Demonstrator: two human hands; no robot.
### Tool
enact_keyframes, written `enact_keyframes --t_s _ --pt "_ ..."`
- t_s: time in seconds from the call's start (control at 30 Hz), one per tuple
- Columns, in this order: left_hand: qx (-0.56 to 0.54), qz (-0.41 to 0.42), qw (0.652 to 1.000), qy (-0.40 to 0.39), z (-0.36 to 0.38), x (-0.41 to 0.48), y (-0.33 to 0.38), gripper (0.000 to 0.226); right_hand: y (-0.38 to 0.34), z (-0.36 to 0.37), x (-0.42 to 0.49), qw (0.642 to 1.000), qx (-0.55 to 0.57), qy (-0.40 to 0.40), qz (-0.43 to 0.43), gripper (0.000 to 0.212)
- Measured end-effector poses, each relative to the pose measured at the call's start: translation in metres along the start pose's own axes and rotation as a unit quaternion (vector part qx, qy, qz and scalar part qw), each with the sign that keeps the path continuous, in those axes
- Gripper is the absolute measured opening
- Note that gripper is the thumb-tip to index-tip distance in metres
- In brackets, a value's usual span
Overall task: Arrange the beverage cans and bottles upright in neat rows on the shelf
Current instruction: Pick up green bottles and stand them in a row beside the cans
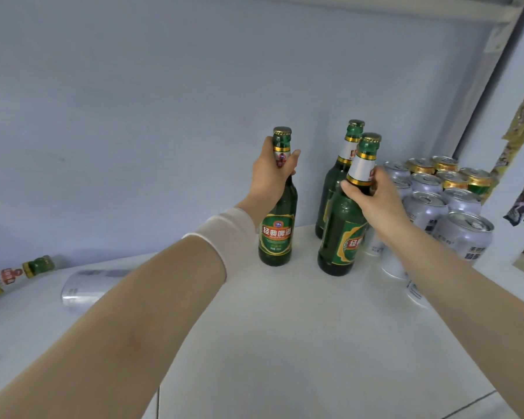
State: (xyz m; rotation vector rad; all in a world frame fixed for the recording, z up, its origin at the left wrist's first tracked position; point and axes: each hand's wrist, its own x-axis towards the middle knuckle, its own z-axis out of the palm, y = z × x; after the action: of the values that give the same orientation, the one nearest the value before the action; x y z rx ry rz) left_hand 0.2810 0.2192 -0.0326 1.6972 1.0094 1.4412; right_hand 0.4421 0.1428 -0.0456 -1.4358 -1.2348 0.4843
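In the head view, two green glass bottles are held by their necks over the white shelf (pixel 285 343). The left bottle (pixel 277 234) stands upright with its base seemingly on the shelf. The left hand (pixel 273 173) is wrapped round its neck just under the cap, thumb on one side and fingers curled on the other. The right bottle (pixel 342 237) is gripped lower, where neck meets shoulder, by the right hand (pixel 372 198), and it leans slightly. A third bottle (pixel 335 182) stands just behind it, and rows of upright silver cans (pixel 466 234) and gold cans (pixel 448 173) are packed to the right. At far left another bottle (pixel 9 276) and a silver can (pixel 82 288) lie on their sides.

The bottles are judged heavy, rigid, smooth and breakable, so a full wrap at the neck should serve for sliding and a grip on the body for lifting. Both forearms are stretched forward, the left wrist covered by a white sleeve (pixel 224 234).
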Motion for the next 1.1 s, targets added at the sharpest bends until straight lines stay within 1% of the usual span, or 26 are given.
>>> enact_keyframes --t_s 0.17,0.37,0.63,0.83,0.97,1.1 --pt "-0.010 0.004 0.999 -0.050 0.016 0.017 -0.007 0.021 0.005 -0.004 0.002 0.999 -0.009 0.039 0.000 0.045" --pt "-0.003 0.023 0.997 -0.072 0.032 0.035 -0.015 0.022 0.008 -0.010 0.010 0.996 -0.041 0.074 0.000 0.049" --pt "-0.020 0.029 0.994 -0.104 0.049 0.051 -0.018 0.031 0.012 -0.010 0.019 0.993 -0.073 0.090 0.000 0.051" --pt "0.007 0.021 0.989 -0.147 0.055 0.059 -0.013 0.039 0.011 -0.010 0.025 0.993 -0.078 0.090 0.018 0.053" --pt "0.018 0.026 0.985 -0.171 0.055 0.065 -0.014 0.039 0.010 -0.007 0.027 0.992 -0.083 0.093 0.024 0.053" --pt "0.021 0.028 0.985 -0.171 0.055 0.066 -0.015 0.040 0.010 -0.005 0.028 0.992 -0.072 0.095 0.031 0.052"
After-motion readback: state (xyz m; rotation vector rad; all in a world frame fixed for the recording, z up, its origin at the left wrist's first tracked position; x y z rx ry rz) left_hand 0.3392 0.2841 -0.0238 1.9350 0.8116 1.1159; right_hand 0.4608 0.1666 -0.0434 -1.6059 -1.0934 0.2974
